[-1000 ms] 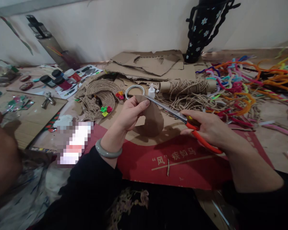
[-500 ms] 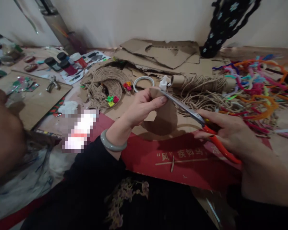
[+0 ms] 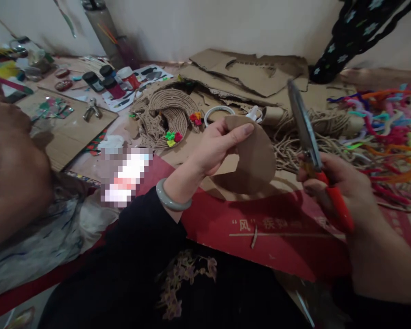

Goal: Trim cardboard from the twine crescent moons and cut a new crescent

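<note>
Along the pale wall (image 3: 178,27), the black flowered holder (image 3: 349,41) is cut off above. Our left hand (image 3: 226,141) pinches the curved brown cardboard piece (image 3: 260,160), hiding its edge; our right hand (image 3: 345,183) grips the orange-handled metal scissors (image 3: 304,125), blades raised beside it.

Open lane between curved brown cardboard piece (image 3: 262,160) and red-handled metal scissors (image 3: 305,125).
Near side: flat red printed cardboard sheet (image 3: 287,256), low passage, one thin curled scrap (image 3: 254,239) lying on it. Obstructions: loose brown twine (image 3: 289,153), white ring (image 3: 220,108) and small white bottle (image 3: 255,114) beyond; coiled brown rope piece (image 3: 174,107) left; multicoloured fuzzy stems (image 3: 399,135) right.
</note>
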`<state>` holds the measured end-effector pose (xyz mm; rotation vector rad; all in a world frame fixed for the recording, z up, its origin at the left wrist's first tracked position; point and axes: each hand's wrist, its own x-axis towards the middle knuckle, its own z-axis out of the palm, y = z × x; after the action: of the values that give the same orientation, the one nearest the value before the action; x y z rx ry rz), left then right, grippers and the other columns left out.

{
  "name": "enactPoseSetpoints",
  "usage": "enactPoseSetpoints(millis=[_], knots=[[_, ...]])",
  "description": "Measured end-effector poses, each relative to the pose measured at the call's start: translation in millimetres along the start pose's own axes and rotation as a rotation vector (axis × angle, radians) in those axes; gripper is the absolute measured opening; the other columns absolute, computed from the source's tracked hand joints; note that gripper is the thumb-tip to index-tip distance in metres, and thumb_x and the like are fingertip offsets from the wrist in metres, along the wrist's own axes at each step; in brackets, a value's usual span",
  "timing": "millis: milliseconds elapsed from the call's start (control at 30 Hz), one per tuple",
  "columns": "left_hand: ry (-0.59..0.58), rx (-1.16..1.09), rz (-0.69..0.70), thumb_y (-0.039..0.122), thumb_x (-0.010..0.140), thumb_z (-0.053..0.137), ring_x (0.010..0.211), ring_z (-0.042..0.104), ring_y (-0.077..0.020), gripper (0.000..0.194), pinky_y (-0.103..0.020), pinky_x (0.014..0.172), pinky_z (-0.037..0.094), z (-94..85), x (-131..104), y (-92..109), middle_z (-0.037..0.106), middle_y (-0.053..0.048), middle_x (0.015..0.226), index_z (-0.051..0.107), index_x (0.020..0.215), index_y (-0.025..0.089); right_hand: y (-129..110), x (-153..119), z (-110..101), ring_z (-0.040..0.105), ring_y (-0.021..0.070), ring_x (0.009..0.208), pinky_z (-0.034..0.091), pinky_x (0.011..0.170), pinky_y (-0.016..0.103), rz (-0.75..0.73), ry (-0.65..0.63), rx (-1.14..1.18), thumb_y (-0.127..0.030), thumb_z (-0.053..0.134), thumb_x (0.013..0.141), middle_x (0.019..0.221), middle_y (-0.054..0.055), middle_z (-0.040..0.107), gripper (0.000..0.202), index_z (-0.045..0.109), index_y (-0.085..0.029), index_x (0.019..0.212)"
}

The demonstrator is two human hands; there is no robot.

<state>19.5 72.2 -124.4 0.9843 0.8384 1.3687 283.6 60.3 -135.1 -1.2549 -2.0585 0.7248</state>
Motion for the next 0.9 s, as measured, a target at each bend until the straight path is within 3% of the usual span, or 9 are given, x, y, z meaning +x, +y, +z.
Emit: enactPoseSetpoints(millis=[133,300,400,500,600,667,733,900], knots=[[0.102,-0.071,0.038,0.045,0.067,0.087,0.086,0.072,-0.0207,0.038,-0.027,0.062,0.055,-1.2,4,-7,0.069,0.001,0.082,0.065,0.088,0.022,-20,2,8,0.064,0.0182,0.067,0.051,0.055,0.028,0.148,0.032,0.526,-0.036,0.077,0.074,0.081,0.002,0.069,0.041,0.055,-0.029,0.108],[0.197,-0.179,0.025,0.036,0.063,0.09,0.066,0.067,-0.0124,0.036,-0.022,0.058,0.053,7.1,3,-14,0.068,0.005,0.071,0.061,0.078,0.022,-33,7,23,0.068,0.0163,0.073,0.056,0.063,0.029,0.225,0.084,0.652,-0.026,0.078,0.063,0.084,-0.001,0.069,0.047,0.053,-0.028,0.104],[0.243,-0.251,0.004,0.031,0.058,0.093,0.06,0.064,-0.0095,0.037,-0.018,0.054,0.051,13.6,0,-15,0.068,0.006,0.067,0.062,0.074,0.02,-29,8,32,0.065,0.0143,0.068,0.055,0.062,0.028,0.188,0.113,0.653,-0.028,0.078,0.063,0.08,-0.004,0.067,0.045,0.054,-0.028,0.102],[0.226,-0.249,-0.042,0.035,0.055,0.094,0.066,0.068,-0.0106,0.038,-0.019,0.061,0.054,19.7,-5,-16,0.073,0.005,0.073,0.068,0.079,0.021,-28,9,36,0.061,0.0122,0.065,0.053,0.06,0.027,0.135,0.139,0.633,-0.026,0.074,0.067,0.077,-0.005,0.064,0.037,0.056,-0.028,0.099],[0.072,-0.145,-0.166,0.044,0.055,0.094,0.074,0.072,-0.0172,0.044,-0.027,0.069,0.058,25.7,-14,-20,0.078,-0.002,0.082,0.074,0.086,0.019,-29,9,36,0.058,0.0108,0.062,0.051,0.058,0.025,0.096,0.158,0.634,-0.023,0.07,0.069,0.076,-0.005,0.063,0.034,0.056,-0.028,0.1],[-0.08,-0.058,-0.271,0.043,0.057,0.093,0.081,0.073,-0.0229,0.044,-0.034,0.078,0.058,28.3,-19,-23,0.078,-0.007,0.083,0.076,0.088,0.016,-29,8,35,0.057,0.0106,0.062,0.05,0.057,0.024,0.075,0.146,0.625,-0.023,0.07,0.07,0.076,-0.005,0.062,0.034,0.056,-0.028,0.1],[-0.151,-0.008,-0.328,0.041,0.057,0.093,0.083,0.073,-0.0245,0.043,-0.038,0.084,0.057,28.5,-22,-24,0.078,-0.008,0.083,0.077,0.087,0.015,-27,7,32,0.057,0.011,0.061,0.049,0.056,0.024,0.071,0.133,0.596,-0.027,0.071,0.072,0.076,-0.005,0.06,0.034,0.055,-0.028,0.102],[0.041,-0.013,-0.227,0.043,0.051,0.095,0.076,0.069,-0.016,0.045,-0.027,0.073,0.055,21.2,-15,-20,0.077,-0.003,0.084,0.077,0.083,0.017,-20,5,13,0.06,0.0183,0.073,0.052,0.064,0.032,0.042,0.118,0.341,-0.05,0.077,0.069,0.085,0.001,0.06,0.055,0.053,-0.027,0.112]])
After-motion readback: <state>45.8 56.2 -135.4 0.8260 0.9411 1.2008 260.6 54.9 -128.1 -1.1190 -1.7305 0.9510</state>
